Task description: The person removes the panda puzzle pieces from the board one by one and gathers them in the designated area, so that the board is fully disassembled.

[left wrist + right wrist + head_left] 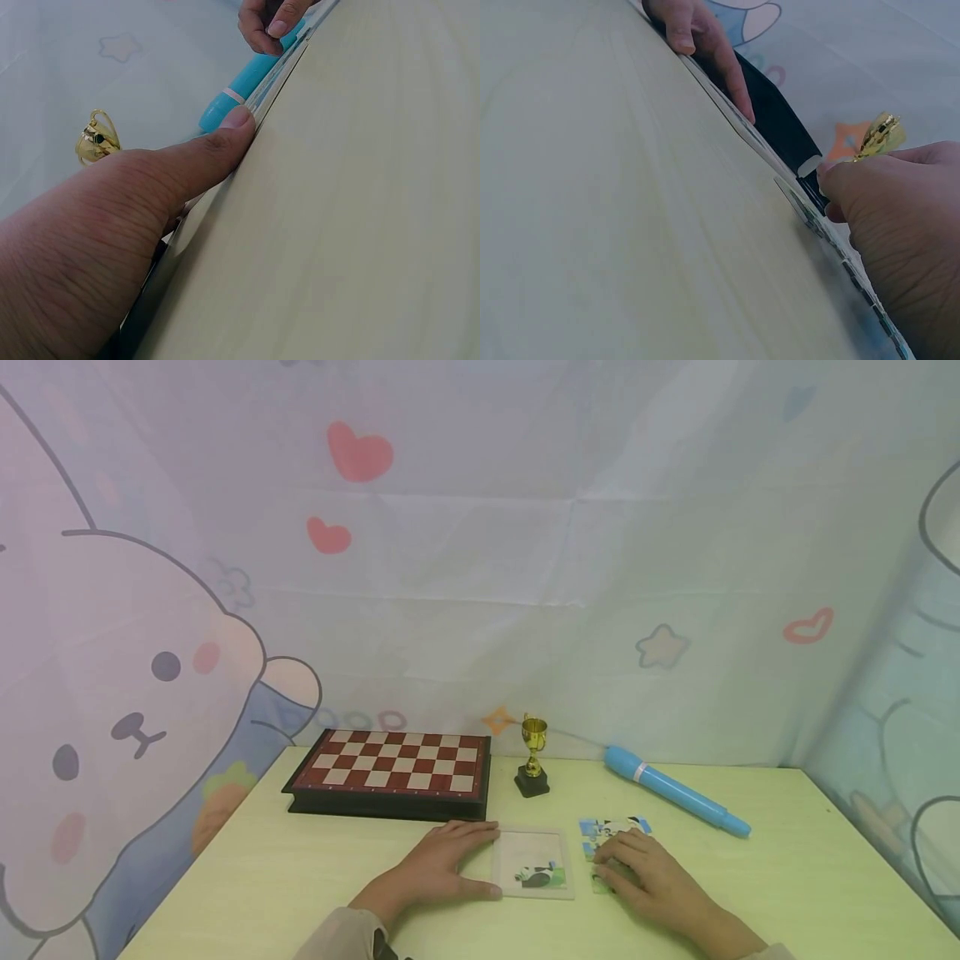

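A shallow white puzzle tray (570, 860) lies on the table with a panda-printed piece (537, 876) in its lower right part. My left hand (438, 867) rests at the tray's left side, thumb by the lower left corner and fingers stretched to the upper left one. In the left wrist view its thumb (206, 154) lies straight along the edge. To the tray's right are several jigsaw pieces (592, 828) with blue and panda prints. My right hand (656, 881) is over them, fingers bent loosely and fingertips low at the pieces, partly covering them; nothing shows between thumb and fingers.
A red-and-white chessboard box (397, 764) sits behind my left hand. Beside it stands a small gold trophy cup (534, 735) on a black base. A big blue pen-shaped object (675, 792) lies slanted at the back right. A printed curtain (480, 568) hangs behind the table.
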Available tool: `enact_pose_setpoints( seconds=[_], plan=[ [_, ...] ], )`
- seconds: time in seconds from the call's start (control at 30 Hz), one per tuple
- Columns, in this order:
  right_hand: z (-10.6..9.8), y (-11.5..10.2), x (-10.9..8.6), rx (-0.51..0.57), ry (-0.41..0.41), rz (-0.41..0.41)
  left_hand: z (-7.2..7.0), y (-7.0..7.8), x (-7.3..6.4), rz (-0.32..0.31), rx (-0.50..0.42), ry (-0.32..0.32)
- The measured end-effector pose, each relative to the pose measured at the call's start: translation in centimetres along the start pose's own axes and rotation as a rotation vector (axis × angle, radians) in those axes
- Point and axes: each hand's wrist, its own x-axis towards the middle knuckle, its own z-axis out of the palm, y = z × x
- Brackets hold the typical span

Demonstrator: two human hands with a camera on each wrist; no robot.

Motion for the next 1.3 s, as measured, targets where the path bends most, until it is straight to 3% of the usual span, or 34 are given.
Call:
enact_pose_setpoints(
  seconds=[0.33, 0.67, 0.77, 0.9, 1.07, 1.3],
  plan=[
    [-0.1, -0.3, 0.0, -0.118, 0.020, 0.031, -0.1, 0.0, 0.0, 0.006, -0.005, 0.003],
    [-0.1, -0.3, -0.2, -0.136, -0.029, 0.125, 0.0, -0.2, 0.1, 0.011, 0.008, 0.009],
    [-0.1, -0.4, -0.1, -0.135, -0.018, 0.118, 0.0, -0.2, 0.1, 0.013, 0.004, 0.011],
    [0.4, -0.8, 0.5, -0.113, 0.000, 0.077, 0.0, -0.1, 0.2, 0.013, -0.001, 0.009],
    [1.5, -1.4, 1.5, 0.007, -0.017, 0.008, 0.1, -0.3, 0.1, 0.008, -0.003, 0.011],
    [3.8, -2.7, 3.3, 0.071, -0.107, 0.062, 0.3, -0.5, 0.1, 0.014, -0.006, 0.015]
  ],
)
